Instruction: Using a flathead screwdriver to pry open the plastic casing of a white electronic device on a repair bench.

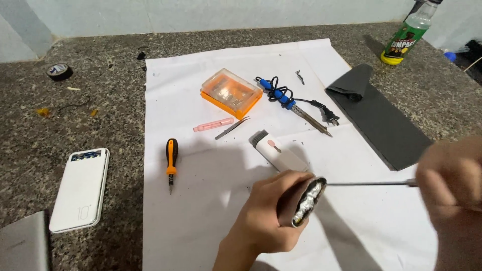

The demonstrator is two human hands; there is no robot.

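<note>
Over white paper (211, 211) on a speckled stone surface (90, 110): left hand (273, 216) closed round a dark flat casing (304, 200), open end turned rightward, crumpled silvery foil showing inside, presumably angled so for access. Right hand (449, 183), blurred, closed on a handle, thin metal shaft (369, 183) held level with its tip at the casing's mouth, apparently to probe or pry. Laid within reach above: orange-handled screwdriver (171, 163), tweezers (232, 128), pink tool (213, 124), orange bit case (231, 93), blue soldering iron (296, 105), white brush gadget (278, 150). Off the paper: white power bank (80, 189), grey mat (376, 118), bottle (406, 35), tape roll (59, 71).
</note>
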